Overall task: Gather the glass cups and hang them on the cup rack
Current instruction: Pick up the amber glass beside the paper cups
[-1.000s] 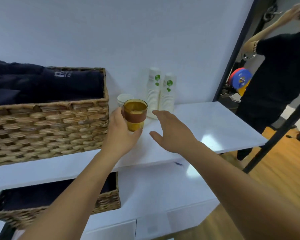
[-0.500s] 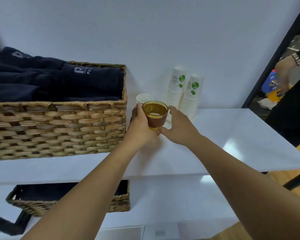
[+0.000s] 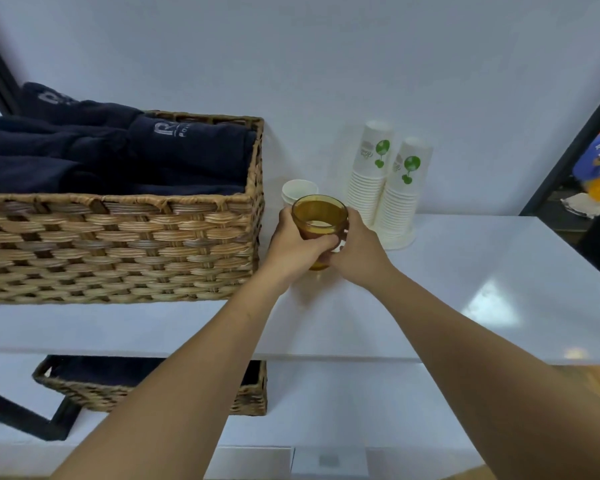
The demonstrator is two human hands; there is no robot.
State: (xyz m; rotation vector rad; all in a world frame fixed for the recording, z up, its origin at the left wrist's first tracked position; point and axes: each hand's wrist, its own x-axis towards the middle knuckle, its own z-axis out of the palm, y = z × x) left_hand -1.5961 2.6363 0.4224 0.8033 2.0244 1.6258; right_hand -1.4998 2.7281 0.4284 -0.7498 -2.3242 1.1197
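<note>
Our right hand (image 3: 355,252), apart a moment ago, now joins our left hand (image 3: 293,245) clasping the amber glass cup (image 3: 320,221) over the tabletop (image 3: 465,289) beside the wicker basket (image 3: 118,244); still gathering, we must next carry it to an unseen rack.

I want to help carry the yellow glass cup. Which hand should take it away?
Probably the left hand: its fingers already wrap the cup. The right hand only touches the side by the handle.

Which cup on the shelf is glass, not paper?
The amber glass cup, held between the left hand and right hand. It's see-through and tinted; the open paper cup behind it and the two upside-down paper cup stacks are opaque white.
</note>
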